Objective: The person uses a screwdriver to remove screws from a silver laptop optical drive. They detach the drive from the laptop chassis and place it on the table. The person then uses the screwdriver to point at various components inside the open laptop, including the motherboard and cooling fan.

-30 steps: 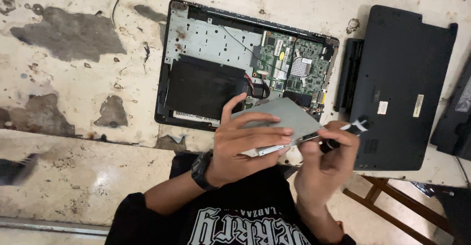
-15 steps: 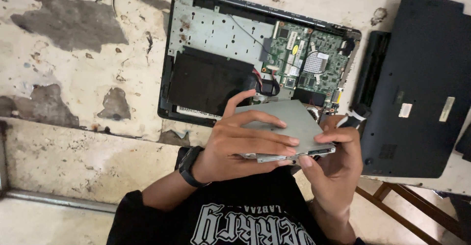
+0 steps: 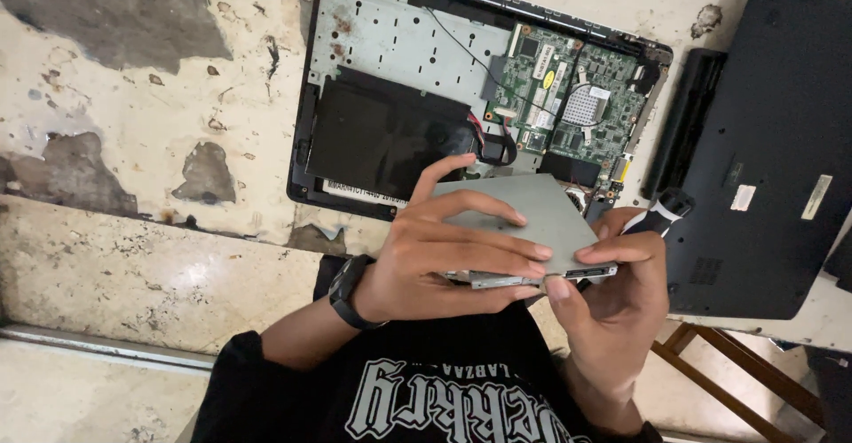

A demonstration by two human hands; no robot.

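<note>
My left hand (image 3: 444, 248) grips a flat grey optical drive (image 3: 541, 208) from above, fingers spread over its top and near edge. My right hand (image 3: 617, 288) pinches the drive's right end and also holds a black-and-white screwdriver (image 3: 661, 212) whose handle sticks out past the fingers. The drive is held over the table's front edge, just in front of an opened laptop chassis (image 3: 399, 52) with a bare green circuit board (image 3: 577, 97) and a black panel (image 3: 382, 132).
A black laptop bottom cover (image 3: 763, 141) lies to the right, with a long black battery (image 3: 683, 119) beside it. The table top (image 3: 133, 123) is worn white with dark patches. A wooden stool frame (image 3: 737, 372) shows below right.
The view has moved closer. My right hand shifted from working the screwdriver at the drive's edge to pinching the drive's end, with the screwdriver tucked back in the hand.
</note>
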